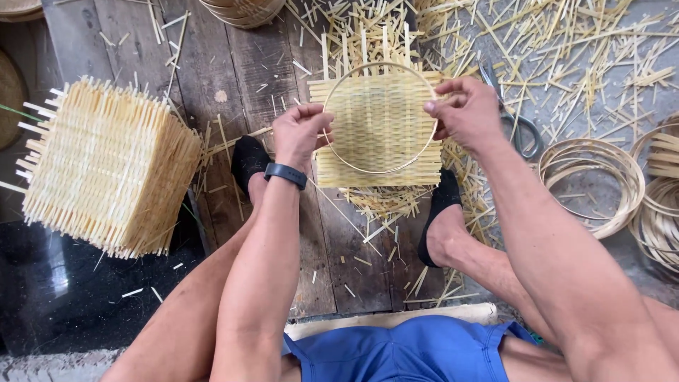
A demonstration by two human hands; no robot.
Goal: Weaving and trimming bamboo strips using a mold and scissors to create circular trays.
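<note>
A floor of weathered wooden planks [212,92] is shown from above, giving way on the right to a grey surface strewn with cut bamboo slivers [566,49]. At the left, a tall stack of square woven bamboo mats [106,166] is seen, with loose strip ends projecting from its edges. At the centre, a single square woven bamboo mat [378,127] is held above the planks, between two feet in black socks [249,161]. A thin round bamboo hoop [357,166] is laid against the face of this mat, its circle lying almost wholly within the mat's outline. To the right, a heap of similar bamboo hoops [590,177] is seen on the grey surface, with further hoops at the frame's right edge. A pair of scissors [520,127] lies just beside the right hand, partly hidden behind it.

The left hand [300,134] is placed at the left side of the hoop, its fingers closed upon the hoop and the mat's edge; a black wristband [285,174] is worn on that wrist. The right hand [467,113] is placed at the upper right of the hoop, thumb and fingers pinched on the rim and the mat beneath. Part of a woven basket [244,10] is visible at the top edge.
</note>
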